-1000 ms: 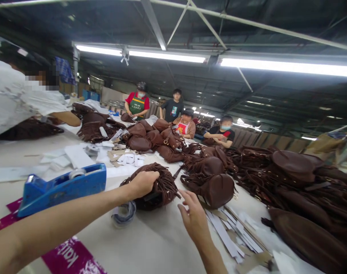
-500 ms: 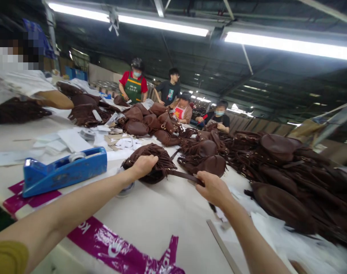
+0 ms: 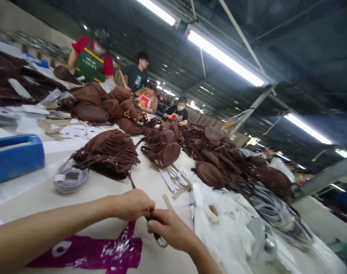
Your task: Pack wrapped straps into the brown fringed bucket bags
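A dark brown fringed leather bag [image 3: 110, 152] lies on the white table, and a narrow brown strap [image 3: 131, 182] runs from it toward me. My left hand [image 3: 135, 204] is closed around this strap. Right beside it, my right hand [image 3: 170, 227] also grips the strap, with thumb and fingers pressed together. A metal buckle [image 3: 161, 241] hangs at the strap's end below my right hand. Left of the bag sits a plastic-wrapped coil [image 3: 70, 177], close to the bag's edge.
At left stands a blue tape dispenser [image 3: 18, 158]. Purple printed tape [image 3: 88, 251] crosses the near table. Brown bags [image 3: 210, 175] pile up behind and to the right. White plastic sheeting [image 3: 219, 213] and coiled clear tubing [image 3: 276, 209] lie at right. Co-workers [image 3: 93, 61] are across the table.
My left hand has left the bag's fringe and moved onto the strap. My right hand has come nearer, and both hands are now together. The view has turned to the right.
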`<state>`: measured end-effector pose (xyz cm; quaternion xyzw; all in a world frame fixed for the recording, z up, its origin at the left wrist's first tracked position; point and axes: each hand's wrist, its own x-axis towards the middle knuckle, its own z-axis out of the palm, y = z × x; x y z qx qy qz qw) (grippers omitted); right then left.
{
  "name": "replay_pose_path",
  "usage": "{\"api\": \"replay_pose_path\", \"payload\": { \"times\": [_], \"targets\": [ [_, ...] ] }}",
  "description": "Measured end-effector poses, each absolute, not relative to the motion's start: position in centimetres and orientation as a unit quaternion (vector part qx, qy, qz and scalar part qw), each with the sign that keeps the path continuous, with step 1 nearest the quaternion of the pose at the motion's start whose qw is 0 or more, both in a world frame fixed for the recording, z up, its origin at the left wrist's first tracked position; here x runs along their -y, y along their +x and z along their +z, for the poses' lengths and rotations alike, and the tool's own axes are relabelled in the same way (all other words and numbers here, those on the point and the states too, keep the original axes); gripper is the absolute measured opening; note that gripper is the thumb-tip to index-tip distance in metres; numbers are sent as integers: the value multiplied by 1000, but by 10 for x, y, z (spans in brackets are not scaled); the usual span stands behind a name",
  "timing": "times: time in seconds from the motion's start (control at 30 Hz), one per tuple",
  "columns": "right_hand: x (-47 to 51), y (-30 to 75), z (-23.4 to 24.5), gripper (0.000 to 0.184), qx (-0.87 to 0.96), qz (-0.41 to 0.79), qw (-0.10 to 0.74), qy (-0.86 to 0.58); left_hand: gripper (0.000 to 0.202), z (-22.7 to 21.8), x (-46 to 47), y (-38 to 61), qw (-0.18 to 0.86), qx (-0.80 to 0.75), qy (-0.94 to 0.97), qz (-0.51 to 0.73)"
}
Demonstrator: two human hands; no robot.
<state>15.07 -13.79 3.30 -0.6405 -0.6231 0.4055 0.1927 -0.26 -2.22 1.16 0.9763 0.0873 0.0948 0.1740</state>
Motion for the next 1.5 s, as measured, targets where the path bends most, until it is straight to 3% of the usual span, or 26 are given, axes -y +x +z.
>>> {"api": "replay_pose_path", "payload": {
  "times": [0.17,0.33,0.57,0.8,1.0,1.17,1.33,1.5],
  "targets": [
    [173,232,32,23,603,141,131,-774,16,-35,12,10,255,-87,952,144],
    [172,303,38,29,527,12,91,-845,21,-49,7,12,302,-115,931,172],
    [158,317,3,23,494,-5,-17,-869,20,-49,8,11,287,-103,935,182],
    [174,307,-21,28,458,-31,-55,-887,21,-52,4,12,292,-93,936,174],
    [176,305,-14,18,428,-27,22,-903,20,-57,2,15,289,-84,937,175],
    [188,321,-7,11,449,63,132,-882,21,-53,6,13,279,-91,939,182],
    [201,335,-5,34,454,138,216,-853,23,-50,10,10,271,-99,940,182],
    [208,342,7,30,435,122,245,-858,21,-33,14,13,240,-121,954,132]
  ]
}}
